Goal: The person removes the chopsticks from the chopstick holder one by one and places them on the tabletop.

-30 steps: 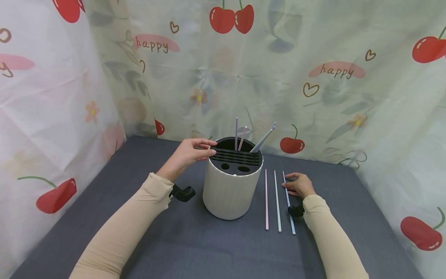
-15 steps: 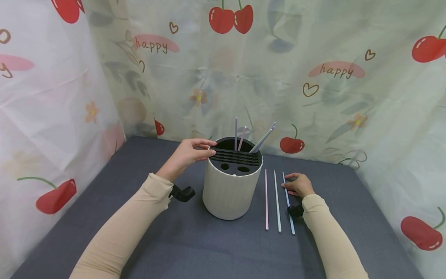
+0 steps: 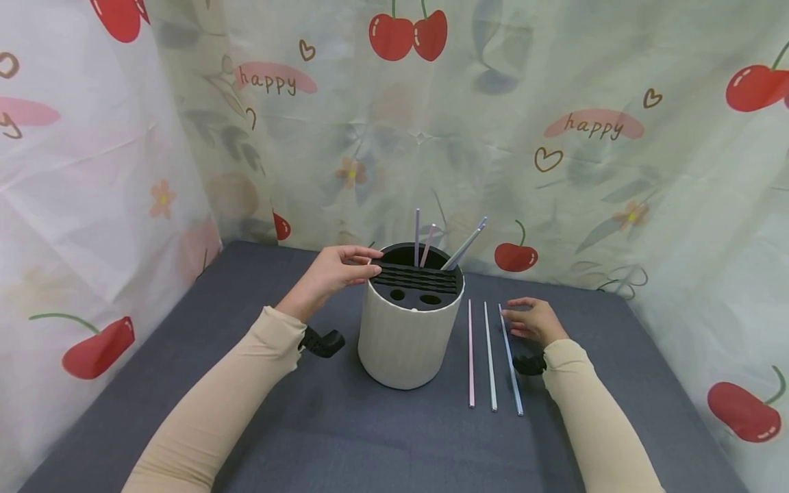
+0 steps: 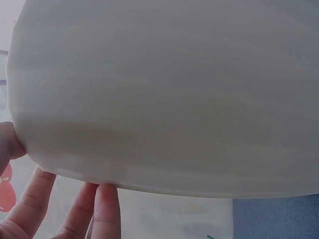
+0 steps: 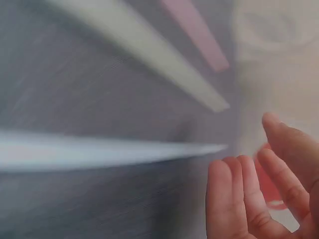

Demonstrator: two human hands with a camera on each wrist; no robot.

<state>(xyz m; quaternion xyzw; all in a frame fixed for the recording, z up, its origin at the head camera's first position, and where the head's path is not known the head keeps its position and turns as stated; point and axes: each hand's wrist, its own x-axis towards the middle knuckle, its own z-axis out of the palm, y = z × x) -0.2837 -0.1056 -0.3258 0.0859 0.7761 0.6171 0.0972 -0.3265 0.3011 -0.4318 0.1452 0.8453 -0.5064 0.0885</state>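
Note:
A white cylindrical utensil holder [image 3: 403,349] with a black slotted top stands mid-table. My left hand [image 3: 329,277] rests its thumb and fingertips against the holder's left rim; the left wrist view shows the fingertips [image 4: 106,196] along the edge. Several chopsticks lean in its back compartment, one of them purple [image 3: 417,239]. To its right, a pink chopstick [image 3: 471,356], a pale green chopstick [image 3: 490,359] and a light blue chopstick [image 3: 513,373] lie side by side. My right hand [image 3: 537,320] hovers by the blue one's far end, fingers spread apart around nothing in the right wrist view.
A dark grey cloth [image 3: 345,438] covers the table. Behind it and along the sides hangs a pale curtain [image 3: 394,157] printed with cherries. Black camera mounts sit at both wrists.
My right hand has lifted slightly and shifted right, its thumb and fingers coming away from the blue chopstick, which stays on the table. My left hand keeps its place on the holder.

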